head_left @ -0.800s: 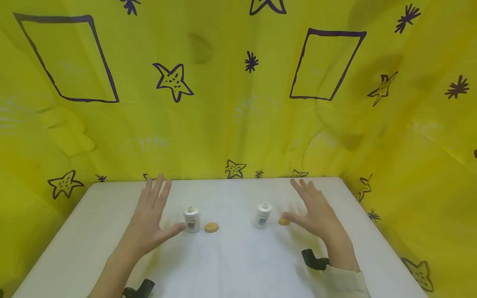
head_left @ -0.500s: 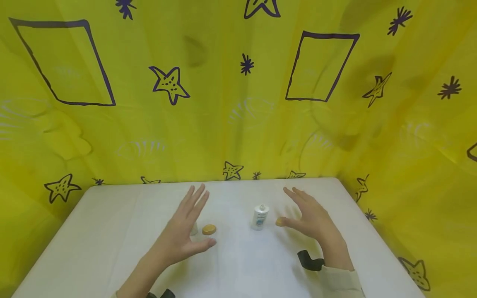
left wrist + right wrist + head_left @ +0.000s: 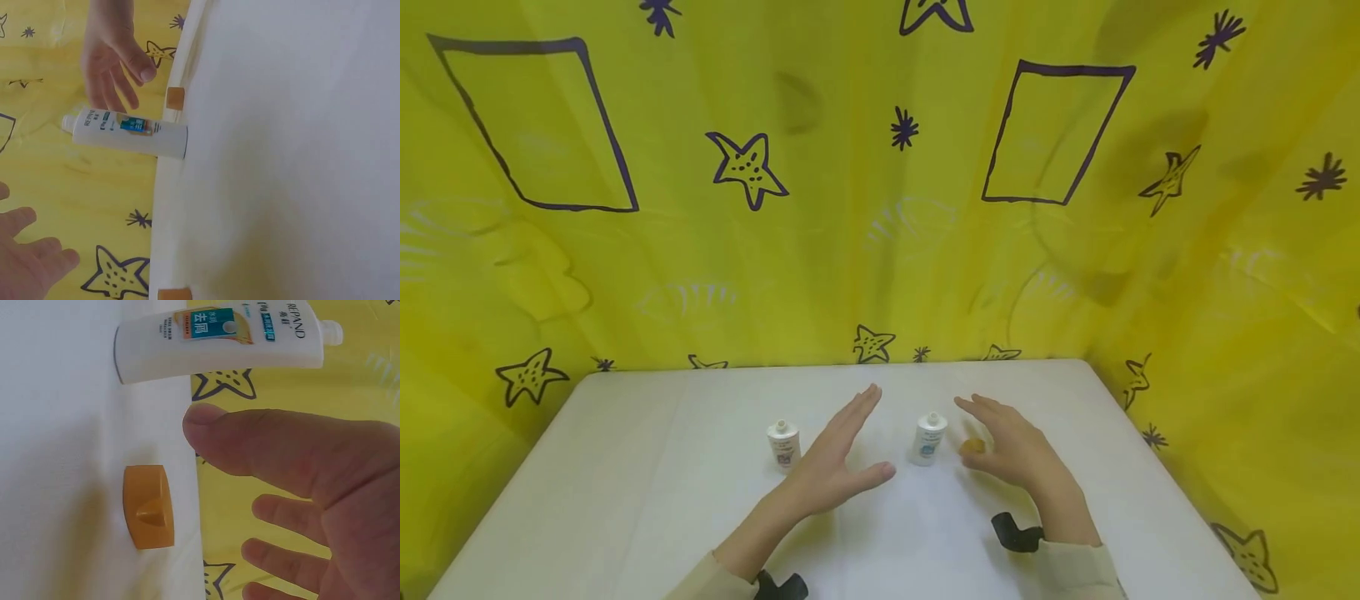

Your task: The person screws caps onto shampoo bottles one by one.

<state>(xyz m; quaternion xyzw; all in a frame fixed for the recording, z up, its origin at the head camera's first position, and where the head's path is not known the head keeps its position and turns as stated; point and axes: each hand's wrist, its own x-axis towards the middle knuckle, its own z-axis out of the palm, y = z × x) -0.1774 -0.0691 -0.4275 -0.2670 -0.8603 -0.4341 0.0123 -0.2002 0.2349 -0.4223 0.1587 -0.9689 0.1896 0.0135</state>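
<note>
A left bottle (image 3: 783,446) and right bottle (image 3: 928,438), white and uncapped, stand upright on the tabletop (image 3: 625,467), toward its far edge. An orange cap (image 3: 149,507) lies beside the right bottle; a second cap (image 3: 174,295), nearer the left edge.

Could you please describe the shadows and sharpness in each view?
Head view: print on the right-hand bottle too small to read; left wrist: a broad, soft-edged shadow on the white table; right wrist: the bottle's larger lettering legible, soft shadow near the orange cap.
</note>
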